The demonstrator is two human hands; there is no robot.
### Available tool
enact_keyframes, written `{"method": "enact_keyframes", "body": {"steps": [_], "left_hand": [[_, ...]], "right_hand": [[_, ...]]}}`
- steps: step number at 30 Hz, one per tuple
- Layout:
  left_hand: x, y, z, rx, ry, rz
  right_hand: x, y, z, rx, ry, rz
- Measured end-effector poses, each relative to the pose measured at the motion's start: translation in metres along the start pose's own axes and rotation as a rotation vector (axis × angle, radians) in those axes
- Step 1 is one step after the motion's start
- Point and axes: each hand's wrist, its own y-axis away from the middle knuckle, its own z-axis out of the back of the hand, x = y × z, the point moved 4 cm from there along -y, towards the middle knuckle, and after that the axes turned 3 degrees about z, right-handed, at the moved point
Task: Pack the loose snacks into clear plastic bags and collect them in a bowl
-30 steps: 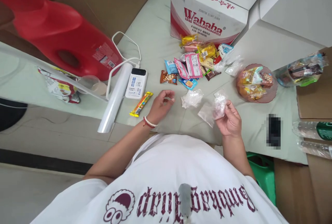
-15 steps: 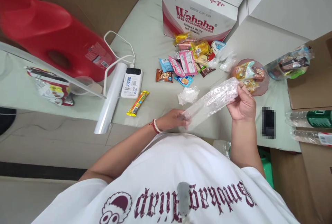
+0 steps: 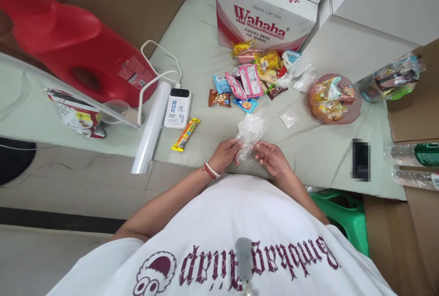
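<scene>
At the far left a red jug (image 3: 78,58) lies on the pale table (image 3: 195,44), with a white roll (image 3: 150,130), a white power bank (image 3: 177,108) and a yellow-orange snack bar (image 3: 185,134) to its right, all untouched. Near the table's front edge the left hand (image 3: 224,154) pinches the lower end of a clear plastic bag (image 3: 249,132), fingers closed narrowly on the film. The right hand (image 3: 272,158) sits just beside it, fingers loosely curled and touching the bag's edge, though whether they actually grip it is hard to tell. The bag looks crumpled and empty, so the work seems to be at an early stage: no snack is in it. Beyond the hands a heap of wrapped snacks (image 3: 254,76) lies loose in front of the Wahaha carton (image 3: 264,21). Further right, a small clear packet (image 3: 289,118) rests alone, and a pink bowl (image 3: 355,108) holds a few wrapped snacks
</scene>
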Motion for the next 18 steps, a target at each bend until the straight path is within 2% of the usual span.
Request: {"method": "enact_keyframes", "body": {"steps": [2, 4, 6, 8, 9, 10, 11, 13, 15, 18], "left_hand": [[0.001, 0.001, 0.0, -0.016, -0.023, 0.006], [0.001, 0.004, 0.004, -0.087, -0.058, -0.008], [-0.003, 0.012, 0.013, -0.27, -0.162, -0.102], [-0.014, 0.027, 0.022, -0.498, -0.359, -0.293], [-0.02, 0.035, 0.023, -0.565, -0.475, -0.407], [-0.026, 0.042, 0.021, -0.575, -0.587, -0.514], [-0.03, 0.046, 0.017, -0.533, -0.684, -0.595], [-0.034, 0.046, 0.009, -0.364, -0.808, -0.645], [-0.033, 0.041, 0.007, -0.231, -0.784, -0.569], [-0.028, 0.028, 0.019, -0.2, -0.511, -0.381]], "right_hand": [[0.001, -0.002, -0.007, 0.02, 0.027, -0.015], [0.002, -0.004, -0.012, 0.025, 0.054, -0.018], [0.004, -0.004, -0.015, 0.014, 0.071, -0.006], [0.004, -0.004, -0.017, 0.004, 0.082, 0.011], [0.004, -0.004, -0.018, 0.003, 0.088, 0.02], [0.004, -0.003, -0.019, 0.003, 0.093, 0.03], [0.005, -0.003, -0.02, 0.005, 0.095, 0.042], [0.005, -0.003, -0.021, 0.004, 0.089, 0.062], [0.006, -0.004, -0.02, -0.006, 0.082, 0.069], [0.007, -0.005, -0.013, -0.029, 0.097, 0.063]]}}
